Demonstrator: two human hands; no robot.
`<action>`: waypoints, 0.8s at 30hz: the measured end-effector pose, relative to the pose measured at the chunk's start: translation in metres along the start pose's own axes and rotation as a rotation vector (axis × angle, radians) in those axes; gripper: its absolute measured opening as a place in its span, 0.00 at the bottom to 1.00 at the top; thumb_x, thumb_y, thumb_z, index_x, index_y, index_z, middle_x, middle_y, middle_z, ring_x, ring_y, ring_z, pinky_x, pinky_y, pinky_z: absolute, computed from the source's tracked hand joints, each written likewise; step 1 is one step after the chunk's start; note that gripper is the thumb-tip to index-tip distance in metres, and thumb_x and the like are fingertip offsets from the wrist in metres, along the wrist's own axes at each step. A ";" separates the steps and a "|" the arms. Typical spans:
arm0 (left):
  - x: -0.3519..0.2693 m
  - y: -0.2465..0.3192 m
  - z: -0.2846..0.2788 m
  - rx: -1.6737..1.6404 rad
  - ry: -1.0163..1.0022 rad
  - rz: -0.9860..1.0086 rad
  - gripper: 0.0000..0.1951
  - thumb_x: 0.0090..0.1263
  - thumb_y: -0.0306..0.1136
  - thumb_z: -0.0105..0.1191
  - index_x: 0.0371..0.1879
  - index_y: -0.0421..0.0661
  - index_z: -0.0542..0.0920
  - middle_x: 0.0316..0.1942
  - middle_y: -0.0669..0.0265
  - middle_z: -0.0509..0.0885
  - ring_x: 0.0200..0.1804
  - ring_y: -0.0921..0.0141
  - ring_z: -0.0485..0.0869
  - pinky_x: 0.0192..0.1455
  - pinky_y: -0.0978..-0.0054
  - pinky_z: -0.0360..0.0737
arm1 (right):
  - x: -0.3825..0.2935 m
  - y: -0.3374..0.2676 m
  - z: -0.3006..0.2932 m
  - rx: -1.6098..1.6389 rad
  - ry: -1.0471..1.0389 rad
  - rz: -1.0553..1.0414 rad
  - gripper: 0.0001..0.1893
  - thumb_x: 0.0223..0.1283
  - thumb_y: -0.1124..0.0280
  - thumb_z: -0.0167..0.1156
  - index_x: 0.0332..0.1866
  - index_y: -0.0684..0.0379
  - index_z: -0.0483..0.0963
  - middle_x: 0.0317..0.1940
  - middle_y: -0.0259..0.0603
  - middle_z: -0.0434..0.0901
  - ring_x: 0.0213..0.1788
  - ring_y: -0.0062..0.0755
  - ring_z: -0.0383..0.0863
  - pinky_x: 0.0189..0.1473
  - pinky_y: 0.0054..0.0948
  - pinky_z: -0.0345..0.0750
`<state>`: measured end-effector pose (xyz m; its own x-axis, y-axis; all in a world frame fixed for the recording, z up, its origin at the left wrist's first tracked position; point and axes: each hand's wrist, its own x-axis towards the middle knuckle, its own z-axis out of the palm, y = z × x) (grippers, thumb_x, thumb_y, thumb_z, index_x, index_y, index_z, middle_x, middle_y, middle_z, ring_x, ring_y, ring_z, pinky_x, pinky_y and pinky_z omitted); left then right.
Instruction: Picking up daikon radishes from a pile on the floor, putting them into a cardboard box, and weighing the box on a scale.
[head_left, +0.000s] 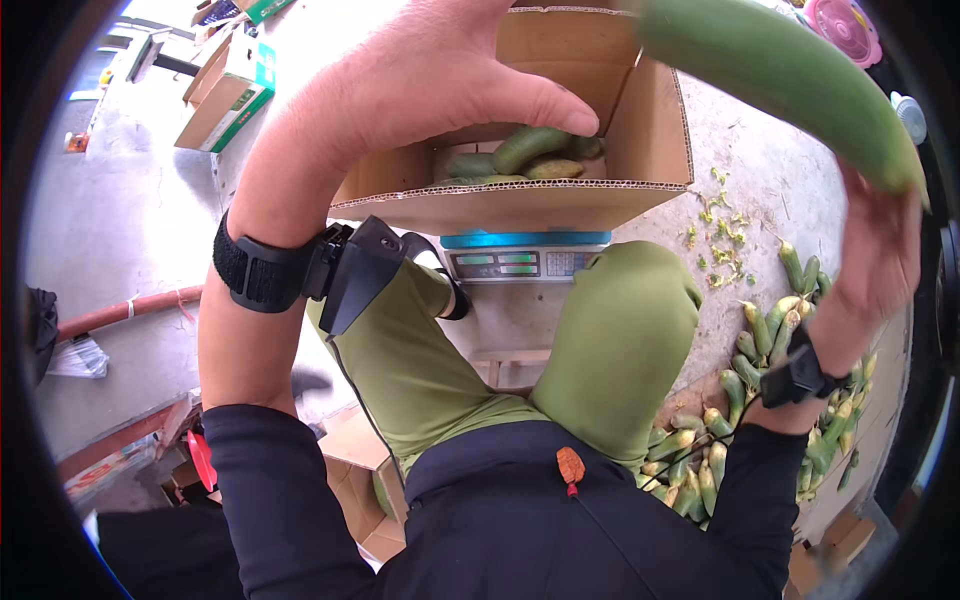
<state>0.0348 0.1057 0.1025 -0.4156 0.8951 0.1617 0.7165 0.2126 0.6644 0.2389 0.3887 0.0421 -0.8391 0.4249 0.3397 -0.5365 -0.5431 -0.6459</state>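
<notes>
A large green radish, blurred by motion, stretches across the upper right, close to the camera. Its tapered end is in my right hand, whose fingers are partly hidden behind it. My left hand hangs over the near left part of an open cardboard box, thumb spread and touching nothing visible. The top edge of the view cuts off its fingers. Inside the box lie several green radishes. Beneath the box is a digital weighing scale with a blue platform and lit displays.
A heap of green radishes covers the floor at my right. Leaf trimmings lie beyond it. Another cardboard box stands by my left hip. Farther left are a green-and-white carton and a reddish pipe.
</notes>
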 end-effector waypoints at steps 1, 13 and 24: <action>-0.002 -0.003 0.001 -0.008 0.009 0.155 0.45 0.50 0.28 0.68 0.69 0.50 0.58 0.64 0.53 0.66 0.62 0.60 0.70 0.65 0.65 0.69 | 0.011 0.024 0.011 -0.096 -0.036 0.001 0.16 0.66 0.70 0.47 0.56 0.63 0.72 0.56 0.46 0.75 0.61 0.42 0.72 0.67 0.55 0.60; -0.037 -0.117 -0.014 0.096 -0.309 -0.267 0.37 0.45 0.23 0.58 0.63 0.44 0.67 0.52 0.62 0.76 0.54 0.68 0.73 0.61 0.74 0.68 | 0.004 0.065 -0.030 -0.779 0.357 -0.068 0.14 0.64 0.72 0.56 0.53 0.63 0.71 0.50 0.39 0.76 0.51 0.31 0.77 0.50 0.32 0.77; -0.003 -0.191 0.022 0.184 -0.614 -0.455 0.43 0.45 0.12 0.51 0.68 0.49 0.61 0.56 0.55 0.75 0.60 0.64 0.72 0.64 0.72 0.67 | -0.317 0.065 -0.254 -1.283 1.064 0.794 0.12 0.53 0.72 0.62 0.43 0.61 0.77 0.36 0.37 0.81 0.35 0.24 0.78 0.35 0.25 0.76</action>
<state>-0.0889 0.0714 -0.0413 -0.3447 0.7492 -0.5655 0.6539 0.6239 0.4280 0.4929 0.4028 -0.2814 -0.1517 0.8742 -0.4612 0.7256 -0.2183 -0.6526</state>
